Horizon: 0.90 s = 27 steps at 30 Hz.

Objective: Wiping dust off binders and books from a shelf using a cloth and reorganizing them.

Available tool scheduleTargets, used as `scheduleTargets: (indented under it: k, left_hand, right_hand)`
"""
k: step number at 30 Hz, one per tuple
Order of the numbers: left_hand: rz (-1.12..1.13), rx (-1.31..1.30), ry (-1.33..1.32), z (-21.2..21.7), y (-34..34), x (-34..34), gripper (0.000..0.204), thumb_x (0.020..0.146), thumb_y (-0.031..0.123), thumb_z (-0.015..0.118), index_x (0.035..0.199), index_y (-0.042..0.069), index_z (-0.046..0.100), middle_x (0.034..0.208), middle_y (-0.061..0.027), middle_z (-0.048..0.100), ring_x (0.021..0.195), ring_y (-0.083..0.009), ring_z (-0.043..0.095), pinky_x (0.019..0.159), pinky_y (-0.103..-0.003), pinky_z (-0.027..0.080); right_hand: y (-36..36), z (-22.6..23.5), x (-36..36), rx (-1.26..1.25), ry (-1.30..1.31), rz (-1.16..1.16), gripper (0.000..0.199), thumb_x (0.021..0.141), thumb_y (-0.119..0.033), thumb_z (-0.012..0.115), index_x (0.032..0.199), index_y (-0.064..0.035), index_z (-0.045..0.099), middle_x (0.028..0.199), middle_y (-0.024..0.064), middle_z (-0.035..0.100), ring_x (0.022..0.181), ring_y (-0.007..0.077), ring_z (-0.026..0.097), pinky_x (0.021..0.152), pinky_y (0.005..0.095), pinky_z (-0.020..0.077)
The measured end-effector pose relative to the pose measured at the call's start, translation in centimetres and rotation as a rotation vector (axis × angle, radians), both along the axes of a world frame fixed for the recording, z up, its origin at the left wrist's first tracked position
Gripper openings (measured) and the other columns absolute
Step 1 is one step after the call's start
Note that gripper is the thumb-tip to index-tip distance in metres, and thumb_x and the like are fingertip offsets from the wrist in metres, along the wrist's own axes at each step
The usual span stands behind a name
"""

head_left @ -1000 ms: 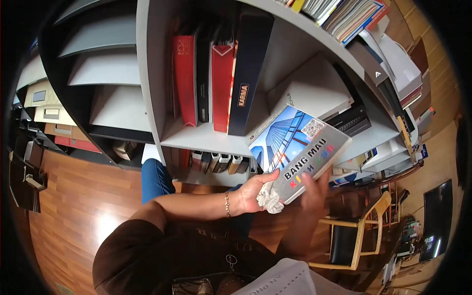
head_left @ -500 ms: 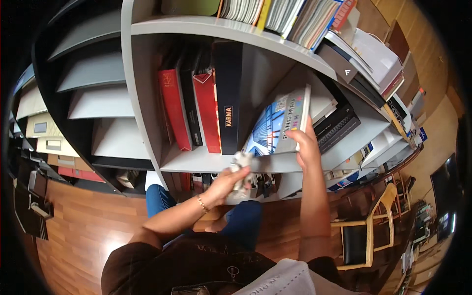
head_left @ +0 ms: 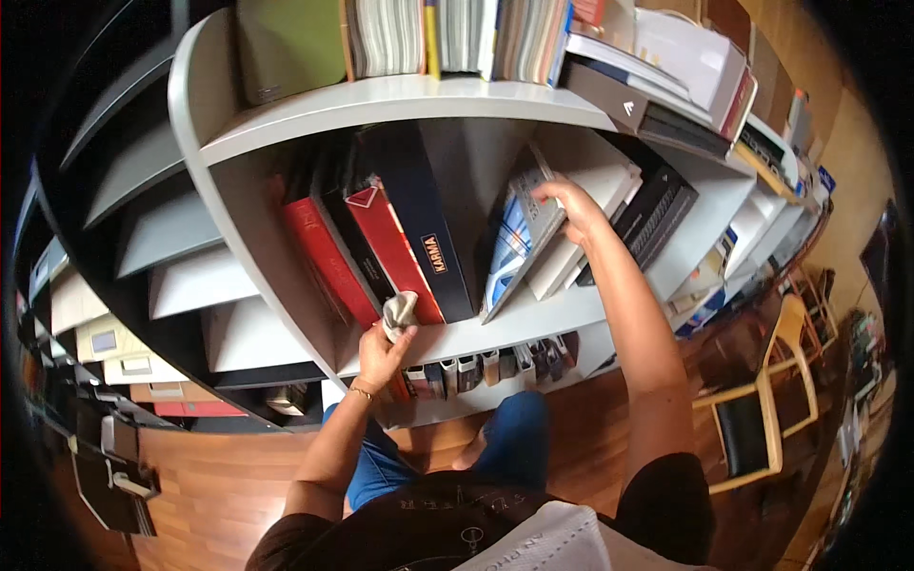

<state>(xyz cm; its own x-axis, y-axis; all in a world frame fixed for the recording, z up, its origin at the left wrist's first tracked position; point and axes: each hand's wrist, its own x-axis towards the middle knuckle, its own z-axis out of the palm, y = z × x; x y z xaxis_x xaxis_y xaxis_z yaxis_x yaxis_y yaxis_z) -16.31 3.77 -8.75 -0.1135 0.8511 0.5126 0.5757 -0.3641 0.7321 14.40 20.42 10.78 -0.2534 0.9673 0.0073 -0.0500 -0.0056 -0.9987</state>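
Note:
My right hand (head_left: 577, 211) grips the upper part of a blue book (head_left: 510, 249) with a grey spine. That book stands tilted on the grey shelf board (head_left: 562, 309), its lower edge at or close to the board. In my left hand (head_left: 383, 357) is a crumpled whitish cloth (head_left: 400, 314), pinched near the shelf's front edge and in front of the red volumes. To the left of the blue book rise a tall dark book (head_left: 409, 205) and red books (head_left: 328, 252). A white book (head_left: 562, 266) and a black book (head_left: 657, 221) lean on its right.
A board above carries a green item (head_left: 290, 48) and thick upright volumes (head_left: 387, 38). Stacked boxes (head_left: 657, 114) sit at the upper right. Small books (head_left: 490, 366) line the shelf below. A wooden chair (head_left: 762, 428) stands right; grey shelves (head_left: 162, 228) fill the left.
My right hand has carried the blue book inward onto the shelf, between the dark book and the leaning ones. My left hand has moved left with the cloth. The view has shifted.

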Motion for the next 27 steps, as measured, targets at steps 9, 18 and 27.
scheduleTargets:
  k: [9, 18, 27]
  left_hand:
    - [0.014, -0.071, -0.311, -1.9, 2.3, -0.1, 0.03, 0.086, 0.024, 0.072, 0.103, -0.001, 0.066, 0.081, -0.0041, 0.065, 0.073, -0.0098, 0.056, 0.068, -0.027, 0.048]
    - [0.081, -0.017, -0.177, -1.4, 1.3, 0.3, 0.03, 0.082, 0.021, 0.074, 0.102, -0.001, 0.065, 0.081, -0.0088, 0.067, 0.075, -0.0117, 0.06, 0.071, -0.028, 0.049]
    - [0.103, -0.032, -0.089, -0.5, 1.3, 0.5, 0.025, 0.08, 0.017, 0.073, 0.097, 0.001, 0.066, 0.083, -0.0134, 0.068, 0.075, -0.0242, 0.066, 0.071, -0.034, 0.051]
  right_hand:
    - [-5.0, -15.6, -6.4, 0.446, -0.189, -0.34, 0.059, 0.078, -0.044, 0.073, 0.115, 0.0001, 0.06, 0.102, 0.0157, 0.065, 0.096, 0.023, 0.063, 0.082, 0.0363, 0.0496]
    - [-1.3, -22.2, -5.9, 0.267, -0.571, -0.523, 0.038, 0.069, -0.033, 0.075, 0.075, 0.0037, 0.066, 0.065, 0.0185, 0.065, 0.064, 0.0321, 0.067, 0.065, 0.0411, 0.0521]
    - [2.1, -21.6, -3.5, 0.166, -0.428, -0.493, 0.029, 0.072, -0.027, 0.072, 0.077, 0.0009, 0.065, 0.069, 0.0152, 0.064, 0.061, 0.0288, 0.063, 0.058, 0.0377, 0.0508]
